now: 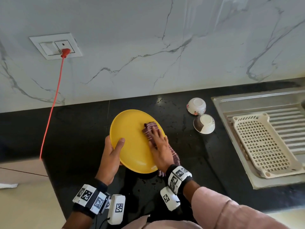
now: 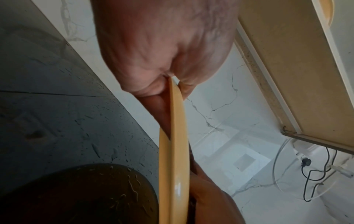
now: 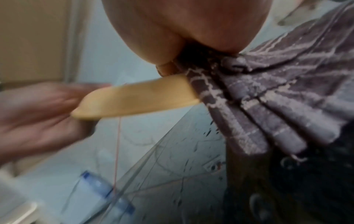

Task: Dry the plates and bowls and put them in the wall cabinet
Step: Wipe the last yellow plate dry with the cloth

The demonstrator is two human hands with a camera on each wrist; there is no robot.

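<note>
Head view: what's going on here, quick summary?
A person is drying a yellow plate above the black counter. The left hand grips the plate's rim, thumb on top, while the right hand presses a striped maroon cloth onto the plate's face. Two bowls sit upside down on the counter beside the sink's drainboard, where a white rack lies. The counter shows water droplets. Nothing is being put away yet.

One yellow plate is in view. Two small bowls sit upside down near the bench's back edge. There is one striped cloth, one perforated plastic tray on the one steel drainboard, one red cord, and two hands.
</note>
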